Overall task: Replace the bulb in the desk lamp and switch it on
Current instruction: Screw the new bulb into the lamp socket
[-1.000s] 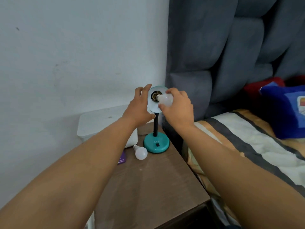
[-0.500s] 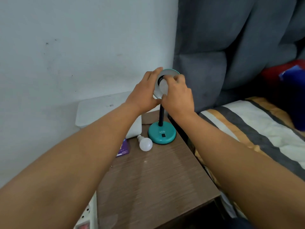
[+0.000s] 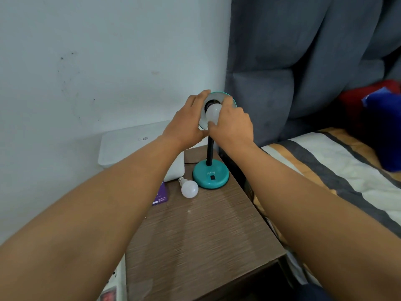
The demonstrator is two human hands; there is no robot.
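A teal desk lamp stands on its round base [image 3: 211, 177] at the back of a brown bedside table [image 3: 201, 240], with a black gooseneck rising from it. My left hand [image 3: 187, 124] grips the left rim of the lamp shade [image 3: 225, 96], which faces me. My right hand [image 3: 233, 124] holds a white bulb [image 3: 213, 114] whose neck sits in the dark socket inside the shade. A second white bulb [image 3: 189, 187] lies loose on the table just left of the base. The base's black switch faces me; no light shows from the lamp.
A white box [image 3: 134, 146] sits against the wall behind the loose bulb, and a purple card [image 3: 161, 195] lies beside it. A power strip [image 3: 112, 285] pokes out at the table's left front. A bed with a striped cover [image 3: 338, 170] and grey padded headboard [image 3: 303, 61] lies right.
The bulb in my right hand has gone from in front of the shade into the socket. My view has shifted slightly, and my left hand still holds the shade.
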